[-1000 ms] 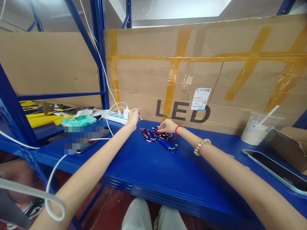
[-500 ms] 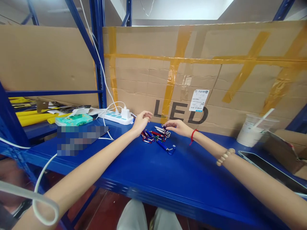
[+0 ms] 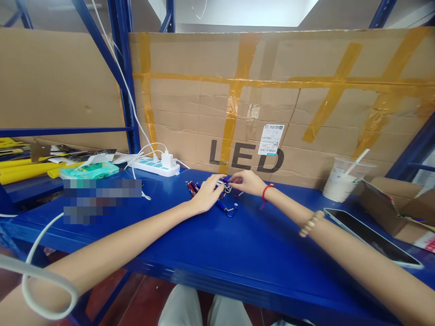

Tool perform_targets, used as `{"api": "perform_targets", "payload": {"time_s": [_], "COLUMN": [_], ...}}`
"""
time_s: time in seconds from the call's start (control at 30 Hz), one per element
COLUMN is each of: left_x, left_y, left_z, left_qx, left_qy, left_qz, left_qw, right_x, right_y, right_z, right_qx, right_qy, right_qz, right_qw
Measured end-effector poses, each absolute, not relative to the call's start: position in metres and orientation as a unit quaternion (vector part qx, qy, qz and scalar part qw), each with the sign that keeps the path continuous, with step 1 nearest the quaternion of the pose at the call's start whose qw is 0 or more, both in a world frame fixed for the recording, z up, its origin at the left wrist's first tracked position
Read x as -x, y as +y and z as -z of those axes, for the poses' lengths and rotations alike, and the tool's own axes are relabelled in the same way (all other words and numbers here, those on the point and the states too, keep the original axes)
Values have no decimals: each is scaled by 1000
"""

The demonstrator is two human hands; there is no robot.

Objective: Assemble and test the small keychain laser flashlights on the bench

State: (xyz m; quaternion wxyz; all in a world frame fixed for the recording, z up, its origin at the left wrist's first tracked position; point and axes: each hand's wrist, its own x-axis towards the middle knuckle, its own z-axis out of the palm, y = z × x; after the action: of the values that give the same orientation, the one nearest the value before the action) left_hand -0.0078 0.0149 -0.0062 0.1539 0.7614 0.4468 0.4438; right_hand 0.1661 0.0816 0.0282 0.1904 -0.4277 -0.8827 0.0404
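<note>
My right hand (image 3: 250, 182) pinches a small blue metal tube keychain (image 3: 226, 180) between thumb and fingertips, just above a pile. My left hand (image 3: 208, 194) reaches over the pile from the left, fingers stretched out and slightly apart, its fingertips close to the pinched piece. Beneath and beside it lie several small tube keychains with carabiner clips, red ones (image 3: 191, 189) at the left and a blue one (image 3: 221, 206) with its blue carabiner (image 3: 231, 212) in front. My left hand covers much of the pile.
Behind the blue table (image 3: 210, 253) stands a taped cardboard sheet (image 3: 190, 108). A white power strip (image 3: 152, 166) and a teal packet (image 3: 90, 170) are at left. On the right are a plastic cup (image 3: 338, 185), a phone-like black slab (image 3: 370, 235) and an opened cardboard box (image 3: 387, 199).
My left hand has moved forward from the pile's left side to over it, covering part of it. My right hand stays at the pile's right, now with a blue piece in its fingertips.
</note>
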Motion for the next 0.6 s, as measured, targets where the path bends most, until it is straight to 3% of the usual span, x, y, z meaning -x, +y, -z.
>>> {"api": "perform_targets", "payload": {"time_s": [0.2, 0.37, 0.6], "left_x": [10, 53, 112], "left_y": [8, 33, 52], "left_z": [6, -28, -67], "left_qx": [-827, -673, -416], "left_qy": [399, 447, 419], "left_qz": [-395, -583, -807], "left_qw": [11, -86, 0], "right_x": [-117, -111, -116], "right_y": [99, 114, 129], "right_z": [-24, -27, -18], "right_qx": [482, 508, 512], "right_qy": [-859, -847, -851], "right_qz": [-20, -15, -46], "right_qw": [168, 154, 107]}}
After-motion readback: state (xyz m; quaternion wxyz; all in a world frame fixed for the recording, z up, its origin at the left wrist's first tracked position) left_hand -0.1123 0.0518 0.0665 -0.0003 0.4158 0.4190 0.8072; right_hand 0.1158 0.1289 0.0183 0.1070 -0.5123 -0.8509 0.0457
